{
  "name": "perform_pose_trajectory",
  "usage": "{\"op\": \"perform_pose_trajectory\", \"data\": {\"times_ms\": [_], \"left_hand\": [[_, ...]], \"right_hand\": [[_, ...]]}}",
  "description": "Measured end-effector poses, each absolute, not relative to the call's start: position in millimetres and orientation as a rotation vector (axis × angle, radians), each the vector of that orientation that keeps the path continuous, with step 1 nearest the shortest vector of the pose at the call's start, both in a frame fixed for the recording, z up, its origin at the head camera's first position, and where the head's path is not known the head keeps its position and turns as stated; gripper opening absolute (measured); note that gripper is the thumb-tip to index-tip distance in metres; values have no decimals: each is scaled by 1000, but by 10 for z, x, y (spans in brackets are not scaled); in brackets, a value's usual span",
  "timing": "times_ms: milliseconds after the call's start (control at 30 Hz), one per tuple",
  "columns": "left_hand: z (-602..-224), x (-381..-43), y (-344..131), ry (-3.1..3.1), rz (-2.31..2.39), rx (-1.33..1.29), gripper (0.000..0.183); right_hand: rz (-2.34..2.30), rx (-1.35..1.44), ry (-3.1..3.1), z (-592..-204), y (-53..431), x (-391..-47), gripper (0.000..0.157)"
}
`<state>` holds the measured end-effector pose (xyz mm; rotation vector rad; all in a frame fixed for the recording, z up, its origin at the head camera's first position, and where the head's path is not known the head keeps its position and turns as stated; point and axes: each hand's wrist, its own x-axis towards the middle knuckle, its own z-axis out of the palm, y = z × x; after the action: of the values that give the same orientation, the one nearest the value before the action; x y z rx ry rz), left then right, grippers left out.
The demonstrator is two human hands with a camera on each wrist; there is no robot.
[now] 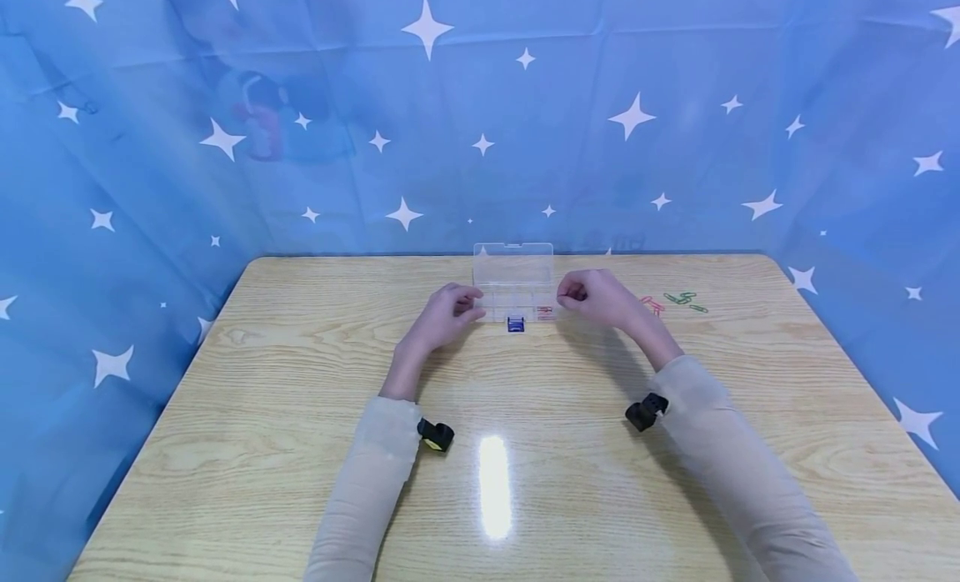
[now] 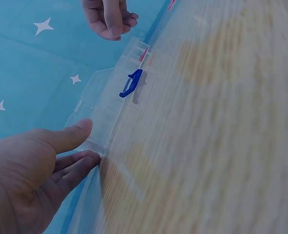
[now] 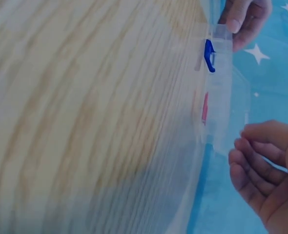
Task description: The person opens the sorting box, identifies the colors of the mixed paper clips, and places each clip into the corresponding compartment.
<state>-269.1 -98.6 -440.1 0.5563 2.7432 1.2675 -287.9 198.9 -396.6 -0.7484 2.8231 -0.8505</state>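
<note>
A clear plastic compartment box [image 1: 513, 303] stands near the back of the table, its transparent lid [image 1: 513, 263] raised. On its front hangs a blue latch [image 1: 516, 323]. My left hand [image 1: 444, 317] holds the box's left end, thumb and fingers to either side of it. At the right end is my right hand [image 1: 596, 297], fingers curled and thumb tip against the forefinger. Nothing shows between those fingertips in the right wrist view. Red paper clips [image 1: 544, 311] lie in the front right compartment; one red clip [image 3: 205, 108] shows through the wall.
Several green paper clips [image 1: 684, 299] lie on the table right of my right hand. Beside them, partly behind the right wrist, are pink-red paper clips [image 1: 654, 305]. A blue star-patterned curtain [image 1: 480, 107] hangs behind the wood-grain table [image 1: 300, 348].
</note>
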Motion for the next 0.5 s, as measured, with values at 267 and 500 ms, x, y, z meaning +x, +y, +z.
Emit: {"op": "perform_pose_trajectory", "data": {"times_ms": [267,500], "left_hand": [[-4402,-2693,-987,2747,1262,569,38],[-4404,-2690,-990,2740,1276,570,38]], "right_hand": [[-871,-738,2835,-3960,2100,-2886,10],[-888,-735,2845,-3934,2182,-2865,10]]}}
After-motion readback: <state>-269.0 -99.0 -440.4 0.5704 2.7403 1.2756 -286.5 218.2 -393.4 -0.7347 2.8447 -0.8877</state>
